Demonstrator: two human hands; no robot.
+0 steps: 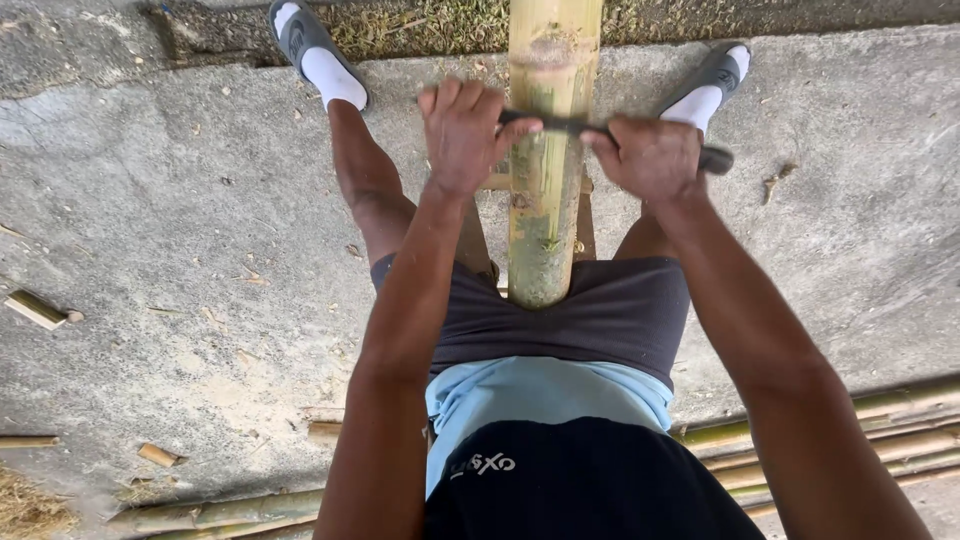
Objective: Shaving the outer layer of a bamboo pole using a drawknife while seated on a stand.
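**2 hands on a blade across a bamboo pole**

The left hand [462, 135] is clenched round the near end of a dark drawknife-like blade [560, 125]; the right hand [650, 155] is closed round its other end, where a handle tip pokes out past the fist; the blade lies crosswise on the thick bamboo pole [545, 190], which suggests an even 2-handed pull to scrape its skin. The pole runs straight away from the body between the knees, its cut end butted against the dark shorts [600, 310], probably so the body braces it; it seems to rest on a low wooden support [585, 225], mostly hidden. Each foot, in a white sock and dark slide sandal [315, 50], is planted wide on either side, giving a steady stance.

The ground is rough grey concrete [150, 200], littered with chips and a short bamboo offcut [35, 308]; several slimmer bamboo poles [800, 430] lie behind the person; a strip of dry grass [430, 25] edges the slab; this is outdoors.
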